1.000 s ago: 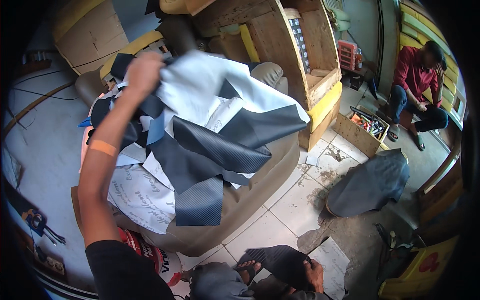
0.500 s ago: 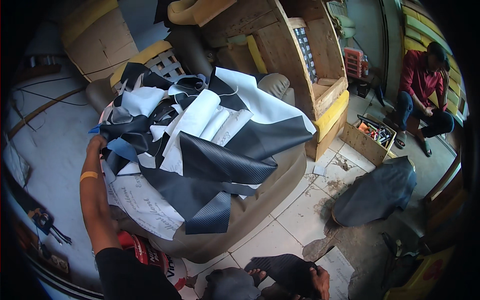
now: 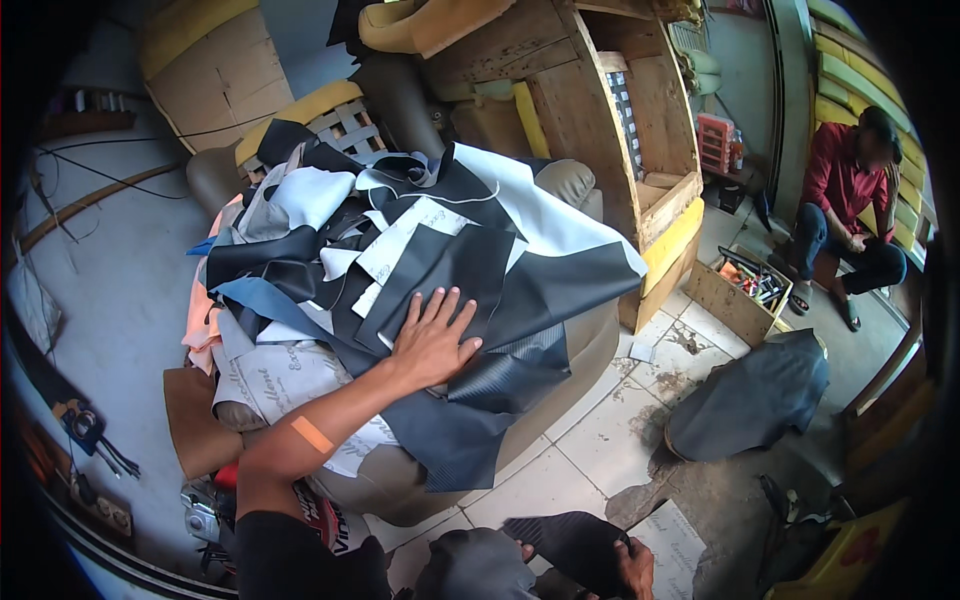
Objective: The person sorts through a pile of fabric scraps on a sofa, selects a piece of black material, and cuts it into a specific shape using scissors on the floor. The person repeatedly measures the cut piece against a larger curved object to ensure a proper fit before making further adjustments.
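My left hand [image 3: 436, 336] lies flat with spread fingers on a smooth black sheet of upholstery vinyl [image 3: 450, 270]. That sheet rests on a heap of black, white-backed and blue-grey offcuts [image 3: 310, 195]. The heap covers a brown padded seat [image 3: 545, 445]. Low in the view, my right hand [image 3: 635, 567] grips the edge of a ribbed black vinyl piece [image 3: 575, 540] near my lap. Its fingertips are partly hidden. Below my left forearm, a printed white backing [image 3: 275, 385] shows.
A wooden furniture frame [image 3: 560, 90] stands behind the heap. To the right are a toolbox [image 3: 740, 295], a dark-covered stool [image 3: 750, 395] and a seated person [image 3: 855, 200]. A brown scrap [image 3: 200, 420] hangs at the heap's left.
My left hand has moved right from the heap's left edge onto the black sheet, and its fingers have spread. Some offcuts have shifted. My right hand still holds the ribbed piece.
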`<control>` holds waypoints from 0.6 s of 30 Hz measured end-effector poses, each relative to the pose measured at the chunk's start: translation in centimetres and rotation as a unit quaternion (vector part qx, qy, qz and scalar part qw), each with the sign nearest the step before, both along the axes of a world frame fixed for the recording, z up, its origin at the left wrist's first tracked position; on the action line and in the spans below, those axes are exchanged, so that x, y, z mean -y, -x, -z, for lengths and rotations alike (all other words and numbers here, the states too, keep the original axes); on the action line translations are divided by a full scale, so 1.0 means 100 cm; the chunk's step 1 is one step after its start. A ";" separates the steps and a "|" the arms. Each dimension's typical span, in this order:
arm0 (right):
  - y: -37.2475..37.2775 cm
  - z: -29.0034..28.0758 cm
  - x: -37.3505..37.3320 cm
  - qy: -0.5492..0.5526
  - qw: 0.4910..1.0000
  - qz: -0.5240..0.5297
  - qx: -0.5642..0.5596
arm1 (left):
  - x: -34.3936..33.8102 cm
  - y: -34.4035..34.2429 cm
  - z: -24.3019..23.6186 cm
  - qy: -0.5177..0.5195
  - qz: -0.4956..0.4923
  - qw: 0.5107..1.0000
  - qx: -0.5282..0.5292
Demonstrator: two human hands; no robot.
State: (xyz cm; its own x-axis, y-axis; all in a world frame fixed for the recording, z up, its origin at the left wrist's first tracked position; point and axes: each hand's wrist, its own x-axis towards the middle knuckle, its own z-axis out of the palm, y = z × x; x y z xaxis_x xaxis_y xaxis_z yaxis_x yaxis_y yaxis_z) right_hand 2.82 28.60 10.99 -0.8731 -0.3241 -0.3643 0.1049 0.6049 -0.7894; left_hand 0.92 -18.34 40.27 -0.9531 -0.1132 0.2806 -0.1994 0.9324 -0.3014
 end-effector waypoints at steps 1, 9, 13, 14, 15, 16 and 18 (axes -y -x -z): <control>-0.001 0.004 -0.007 0.012 1.000 0.001 0.007 | 0.002 -0.001 0.005 0.003 0.013 1.000 -0.021; -0.006 0.050 -0.053 0.042 0.998 0.036 -0.016 | -0.012 -0.008 0.006 -0.064 0.316 0.945 -0.058; -0.005 0.035 -0.043 0.031 0.999 0.019 -0.002 | -0.031 -0.038 0.005 -0.027 0.272 0.958 0.089; -0.005 0.028 -0.042 0.017 1.000 0.020 0.005 | -0.040 -0.048 0.005 0.039 0.257 0.959 0.117; -0.003 0.016 -0.034 0.008 1.000 0.018 0.013 | -0.044 -0.060 0.006 0.063 0.230 0.952 0.194; -0.004 0.009 -0.031 -0.002 1.000 0.017 0.022 | -0.041 -0.071 0.010 0.069 0.229 0.951 0.193; -0.004 0.014 -0.034 0.008 1.000 0.003 0.007 | -0.036 -0.083 0.012 0.082 0.232 0.951 0.189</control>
